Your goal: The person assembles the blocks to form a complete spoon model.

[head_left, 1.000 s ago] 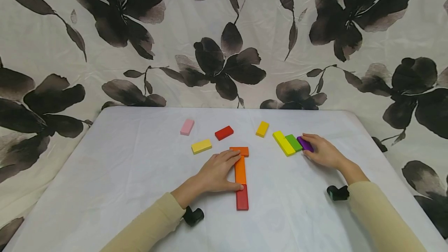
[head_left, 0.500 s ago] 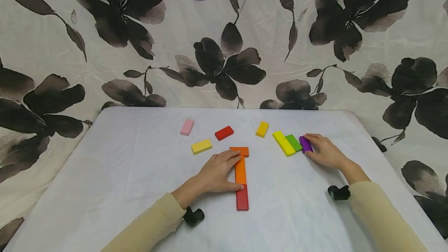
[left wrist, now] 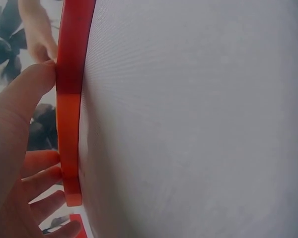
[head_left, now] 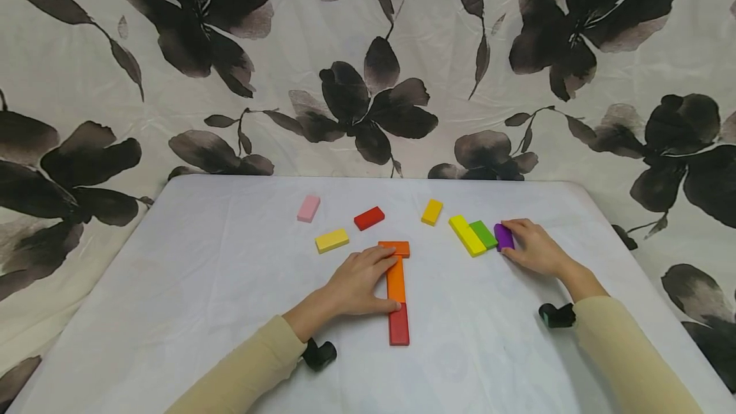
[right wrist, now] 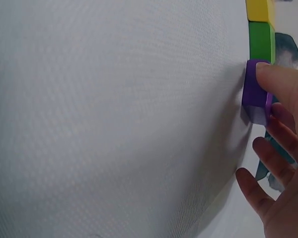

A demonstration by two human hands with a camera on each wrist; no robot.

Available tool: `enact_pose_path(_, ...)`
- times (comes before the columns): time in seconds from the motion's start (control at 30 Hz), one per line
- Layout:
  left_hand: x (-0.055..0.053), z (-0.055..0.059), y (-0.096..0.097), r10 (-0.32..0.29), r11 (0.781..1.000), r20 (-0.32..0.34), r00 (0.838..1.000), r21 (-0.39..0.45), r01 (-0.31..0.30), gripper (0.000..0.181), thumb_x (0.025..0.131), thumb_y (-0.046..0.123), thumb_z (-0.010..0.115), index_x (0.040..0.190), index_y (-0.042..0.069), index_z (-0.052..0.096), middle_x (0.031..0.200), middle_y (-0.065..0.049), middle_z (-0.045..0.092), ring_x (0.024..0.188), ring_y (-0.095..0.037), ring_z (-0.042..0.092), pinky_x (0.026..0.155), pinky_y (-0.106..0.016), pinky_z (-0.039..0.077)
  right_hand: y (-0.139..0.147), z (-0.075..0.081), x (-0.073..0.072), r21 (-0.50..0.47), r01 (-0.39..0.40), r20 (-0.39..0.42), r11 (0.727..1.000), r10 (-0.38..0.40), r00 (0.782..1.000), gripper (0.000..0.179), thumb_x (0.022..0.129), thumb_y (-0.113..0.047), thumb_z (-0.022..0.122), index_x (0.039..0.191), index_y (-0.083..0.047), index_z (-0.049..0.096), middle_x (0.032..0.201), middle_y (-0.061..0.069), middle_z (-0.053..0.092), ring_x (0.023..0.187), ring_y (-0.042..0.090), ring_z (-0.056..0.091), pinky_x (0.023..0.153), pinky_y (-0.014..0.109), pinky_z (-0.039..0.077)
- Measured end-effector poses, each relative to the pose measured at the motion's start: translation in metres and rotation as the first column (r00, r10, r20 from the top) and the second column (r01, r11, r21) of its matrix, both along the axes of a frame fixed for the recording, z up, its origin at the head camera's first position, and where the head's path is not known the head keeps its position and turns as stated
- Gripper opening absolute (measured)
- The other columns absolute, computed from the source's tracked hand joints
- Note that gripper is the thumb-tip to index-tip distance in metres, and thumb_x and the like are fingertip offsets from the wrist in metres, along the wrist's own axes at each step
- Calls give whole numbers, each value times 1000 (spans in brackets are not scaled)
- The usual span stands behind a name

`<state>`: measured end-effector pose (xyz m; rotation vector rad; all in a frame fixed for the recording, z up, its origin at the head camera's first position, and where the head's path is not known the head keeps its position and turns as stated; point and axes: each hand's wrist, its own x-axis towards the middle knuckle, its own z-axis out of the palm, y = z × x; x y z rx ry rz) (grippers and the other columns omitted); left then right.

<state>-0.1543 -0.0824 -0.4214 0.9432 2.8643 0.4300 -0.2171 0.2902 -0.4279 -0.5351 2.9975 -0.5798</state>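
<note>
My left hand [head_left: 356, 283] rests on a T of blocks in the head view. Its fingertips lie on the crosswise orange block [head_left: 404, 249], and its thumb is at the joint between the lengthwise orange block [head_left: 396, 283] and the red block [head_left: 399, 329] below. In the left wrist view, the thumb touches the side of the red block [left wrist: 73, 44] and the fingers stretch along the orange ones. My right hand [head_left: 533, 249] pinches a purple block [head_left: 503, 237] between thumb and fingers, just right of a green block [head_left: 483, 235]. That green block lies against a long yellow block [head_left: 467, 236].
Loose on the white table [head_left: 230, 312] behind the T lie a pink block [head_left: 308, 208], a pale yellow block [head_left: 331, 241], a red block [head_left: 369, 218] and a darker yellow block [head_left: 432, 212]. A flowered cloth [head_left: 276, 37] hangs beyond the far edge.
My right hand has drawn the purple block slightly right, off the green one's side, and turned it so it stands straighter in the head view. The left hand stays in place.
</note>
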Motion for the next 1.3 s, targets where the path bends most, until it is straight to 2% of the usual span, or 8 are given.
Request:
enact_pose_path(0.17,-2,2,1,-1,1000,4,1000,-13,1,76,75,54,66,135,12,47,143,-2,37,131,-22,35,103,-43,34,0,0,-1,7,7,14,1000,-7,1000,60,83,-17,66,133,5,42,130,29,41,115,46,41,98,58,34)
enact_pose_path(0.4,-2,5,2,-2,999,15,1000,-43,3,73,76,53,64,135,13,48,144,-2,38,129,-23,36,102,-43,34,1,0,1,15,54,31,998,-55,998,62,83,-21,67,134,2,42,130,28,42,116,45,41,98,58,34)
enact_pose_path(0.67,-3,7,3,-6,997,24,1000,-72,8,72,78,53,63,136,14,47,144,-2,38,130,-23,36,103,-45,33,4,-2,6,4,83,13,997,-83,996,66,81,-24,69,135,2,41,128,28,41,113,44,41,95,58,37)
enact_pose_path(1.0,-3,10,3,-16,993,18,1000,-114,18,71,79,53,62,136,14,46,143,-2,39,131,-24,35,104,-46,33,0,4,17,-57,33,-93,998,-38,995,67,75,-19,76,130,5,47,115,25,47,102,38,46,89,53,42)
enact_pose_path(1.3,-3,10,2,-26,993,12,1000,-114,28,71,79,52,62,137,14,45,143,-3,39,131,-23,35,104,-46,32,-13,12,27,-80,7,-80,997,-14,997,65,73,-20,77,127,3,50,114,21,48,102,34,47,88,52,44)
